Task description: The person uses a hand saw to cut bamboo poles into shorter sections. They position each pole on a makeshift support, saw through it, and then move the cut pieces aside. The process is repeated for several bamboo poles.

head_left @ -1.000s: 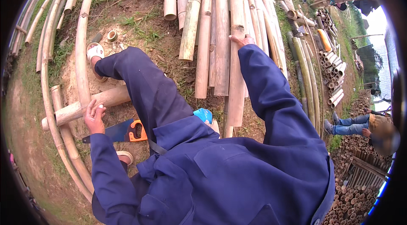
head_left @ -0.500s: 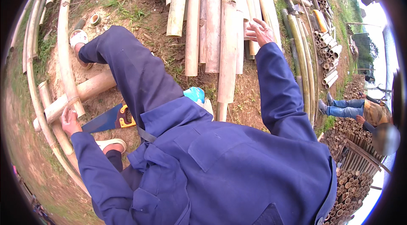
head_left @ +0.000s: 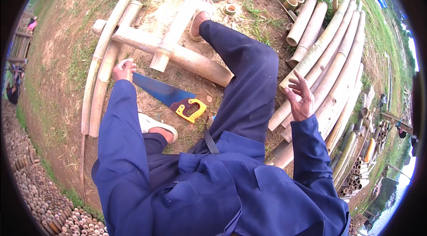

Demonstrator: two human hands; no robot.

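Note:
My left hand (head_left: 124,70) is over the ground at the left, just beyond the tip of a handsaw (head_left: 165,94). Its fingers are curled in, and what they hold, if anything, does not show. The saw has a blue blade and a yellow and dark red handle; it lies on the soil between my feet, untouched. My right hand (head_left: 301,98) is raised with fingers apart and nothing in it, in front of a row of long bamboo poles (head_left: 327,72). A thick bamboo log (head_left: 190,61) lies crosswise ahead of me, with a pale bamboo pole (head_left: 180,27) resting over it.
Two bamboo poles (head_left: 103,76) run along my left. Short bamboo pieces (head_left: 302,24) stand by the grass at the far right, and a cut bamboo ring (head_left: 230,9) lies near my forward foot. Stacked bamboo (head_left: 42,196) fills the lower left.
My view has swung to the right, so the saw and log appear nearer the middle. My left hand's fingers look more curled; my right hand stays raised and open.

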